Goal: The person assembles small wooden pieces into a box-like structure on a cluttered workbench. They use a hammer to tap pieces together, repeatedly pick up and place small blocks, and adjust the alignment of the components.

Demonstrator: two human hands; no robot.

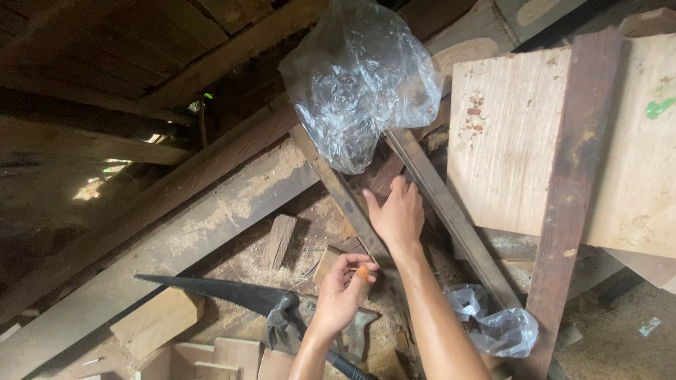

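The left hand (343, 290) pinches a small orange piece (362, 271) in its fingertips, above the black handsaw (211, 290). The right hand (398, 213) presses flat on a dark wooden strip (345, 197) with nothing gripped, under a clear plastic bag (359, 77) and beside the pale board (507, 141).

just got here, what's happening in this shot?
A person is working among scrap timber and sawdust. The right hand rests on narrow wooden strips leaning against a pale plywood board. The left hand pinches a small orange piece between its fingertips; what it is cannot be told. A black hand saw lies beside the left wrist. A clear plastic bag sits above the strips.
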